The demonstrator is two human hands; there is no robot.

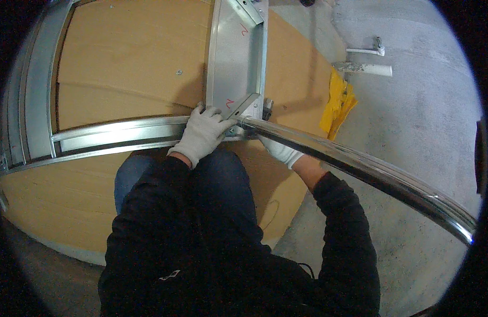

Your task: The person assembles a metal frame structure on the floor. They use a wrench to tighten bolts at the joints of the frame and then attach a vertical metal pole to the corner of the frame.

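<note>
Left hand [201, 134], white glove, back upward: laid over the frame corner, fingers loosely bent and a little apart, forefinger side toward the joint. Touching the metal; cannot tell whether it grips anything, since the palm is hidden.

Right hand [280, 151], also gloved, reaches in below the chrome tube [360, 161]. Fingers lost behind tube and corner; cannot tell how far they are closed or what they hold.

Between the hands: the joint. Tube's near end meets the corner here; its length runs off to the lower right, curving in the fisheye view. A slanted brace [244, 105] with holes crosses the inside of the corner. Small dark object [268, 108] just right of it, kind unclear.

From the corner, a silvery rail [122, 135] runs left to a wide side piece [40, 79]. A broad metal channel [235, 58] runs from the corner to the top edge, red handwritten marks on its face, second brace [246, 10] at its far end.

Under the metalwork: brown cardboard [127, 58], a small screw-like bit [179, 72] on it. Person's knees, in blue jeans [223, 177], close below the rail. Farther right: torn yellow piece [339, 103] at the cardboard's edge, white pipe [368, 69], grey concrete [413, 127].
</note>
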